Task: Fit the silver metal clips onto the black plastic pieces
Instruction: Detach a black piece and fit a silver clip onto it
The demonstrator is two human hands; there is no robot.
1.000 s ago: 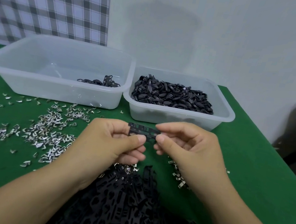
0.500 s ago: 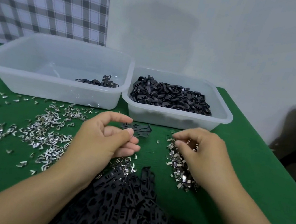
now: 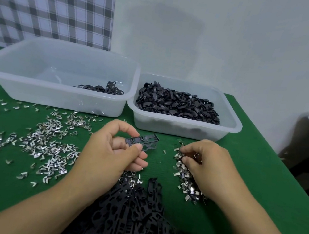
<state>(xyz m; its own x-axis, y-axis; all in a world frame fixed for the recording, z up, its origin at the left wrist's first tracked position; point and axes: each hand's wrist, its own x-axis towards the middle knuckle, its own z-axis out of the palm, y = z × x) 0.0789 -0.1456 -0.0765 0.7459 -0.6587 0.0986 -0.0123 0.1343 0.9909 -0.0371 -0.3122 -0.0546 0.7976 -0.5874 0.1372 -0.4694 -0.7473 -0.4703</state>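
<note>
My left hand (image 3: 112, 150) pinches a flat black plastic piece (image 3: 145, 141) between thumb and fingers, holding it just above the green table. My right hand (image 3: 204, 164) lies on a small heap of silver metal clips (image 3: 185, 173), its fingertips curled into the clips; whether it holds one I cannot tell. A big pile of black plastic pieces (image 3: 134, 218) lies between my forearms at the near edge. Many more silver clips (image 3: 45, 140) are scattered over the table to the left.
Two translucent plastic tubs stand at the back: the large left tub (image 3: 55, 74) holds a few black parts, the smaller right tub (image 3: 230, 116) is heaped with black parts. The table's right edge (image 3: 276, 155) drops off beside a dark stand.
My right hand let go of the black piece and moved down to the right onto the clip heap. The left hand kept the piece and barely shifted.
</note>
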